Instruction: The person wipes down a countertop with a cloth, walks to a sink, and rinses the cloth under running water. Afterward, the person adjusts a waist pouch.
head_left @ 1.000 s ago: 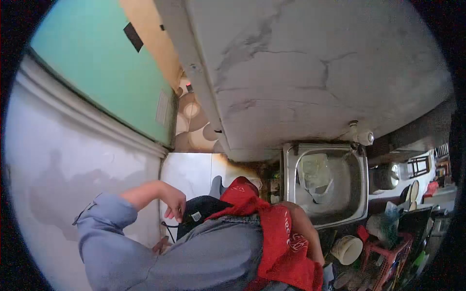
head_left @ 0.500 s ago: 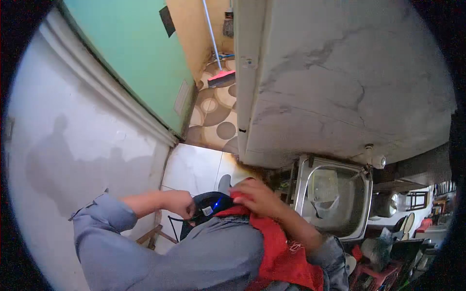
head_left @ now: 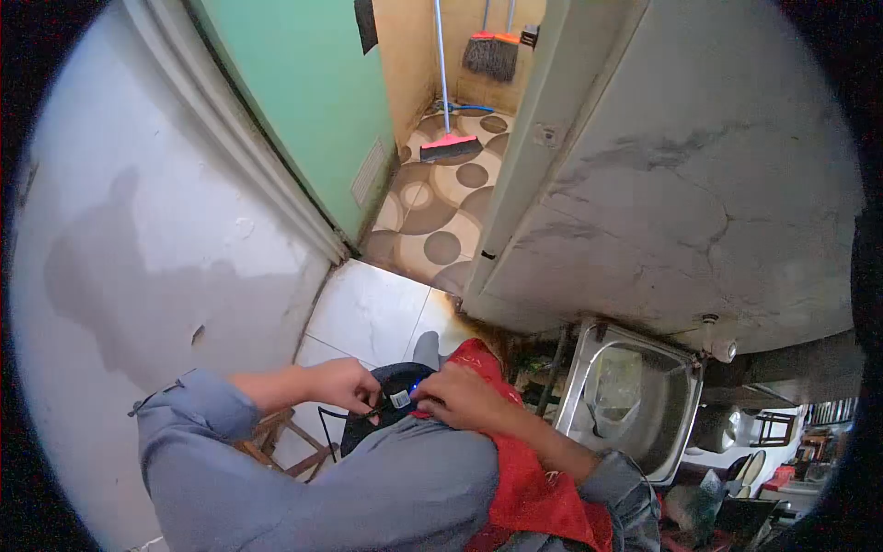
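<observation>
At my waist sits a rounded black thing with a white barcode label and a small blue light; its kind is unclear. My left hand is closed at its left side, thumb and fingers pinched on a thin black cord that loops down. Over its right side bends my right hand, fingers closed together beside the blue light; whatever they grip is hidden. A red apron hangs over my right side, and part of it bulges up beyond my right hand.
A metal sink holding a clear plastic bag stands to the right. Ahead, a floor squeegee and brooms stand past the doorway beside a green door. Below left is a wooden stool.
My right hand has let go of the red apron cloth and moved left onto the black thing. My left hand stays at its left side. The view has shifted, showing more of the doorway.
</observation>
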A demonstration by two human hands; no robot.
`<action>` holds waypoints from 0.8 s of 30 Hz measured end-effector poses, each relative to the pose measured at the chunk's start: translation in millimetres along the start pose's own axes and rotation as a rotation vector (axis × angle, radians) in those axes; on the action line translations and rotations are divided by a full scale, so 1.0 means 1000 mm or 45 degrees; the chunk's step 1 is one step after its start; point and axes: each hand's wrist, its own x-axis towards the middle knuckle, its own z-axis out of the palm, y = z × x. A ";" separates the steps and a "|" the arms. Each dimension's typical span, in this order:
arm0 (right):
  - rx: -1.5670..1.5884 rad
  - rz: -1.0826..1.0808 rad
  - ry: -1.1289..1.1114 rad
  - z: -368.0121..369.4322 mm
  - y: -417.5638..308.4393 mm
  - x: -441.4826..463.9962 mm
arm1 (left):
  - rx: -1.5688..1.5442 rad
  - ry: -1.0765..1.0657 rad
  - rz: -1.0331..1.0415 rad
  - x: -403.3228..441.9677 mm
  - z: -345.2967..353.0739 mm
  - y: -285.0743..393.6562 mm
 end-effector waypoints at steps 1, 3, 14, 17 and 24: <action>-0.004 -0.003 -0.006 0.001 0.000 0.002 | -0.003 0.007 0.000 0.001 0.005 -0.004; -0.445 0.306 -0.214 0.004 0.000 0.005 | -0.039 0.070 0.027 0.002 0.013 -0.013; 0.092 0.001 -0.253 0.006 0.003 0.018 | -0.320 -0.479 -0.105 -0.002 -0.008 -0.012; 0.194 -0.123 -0.153 0.013 0.007 0.019 | -0.342 -0.567 -0.084 -0.003 -0.010 -0.011; 0.319 -0.204 -0.129 0.014 0.007 0.022 | -0.252 -0.529 -0.127 -0.008 -0.009 -0.008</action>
